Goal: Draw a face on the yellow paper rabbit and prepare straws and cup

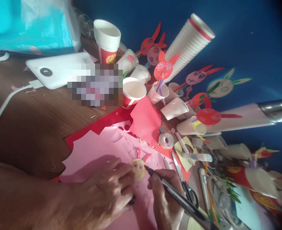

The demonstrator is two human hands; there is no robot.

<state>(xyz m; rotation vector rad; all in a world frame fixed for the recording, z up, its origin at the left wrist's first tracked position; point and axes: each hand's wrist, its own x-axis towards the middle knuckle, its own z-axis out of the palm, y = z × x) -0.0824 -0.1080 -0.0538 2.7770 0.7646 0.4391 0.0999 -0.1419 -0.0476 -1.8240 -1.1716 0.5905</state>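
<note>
My right hand [166, 195] grips a black marker pen [179, 196], its tip at the right edge of a round yellow paper face [138, 170]. The face has two purple eyes drawn on it and two pink-red paper ears on top. My left hand [107, 185] lies beside the face with its fingertips at the left edge. Its fingers are curled, and the end of a small black piece, which looks like a pen cap [132, 200], pokes out of them. Beneath both hands lies a pink paper sheet [88, 150] with cut edges.
Scissors [188, 188] and a tape roll [166, 140] lie right of the sheet. Behind stand paper cups [134, 91], several holding paper rabbit faces [163, 69]. A white power bank [59, 70] with a cable and a stack of cups [107, 38] are at the back left.
</note>
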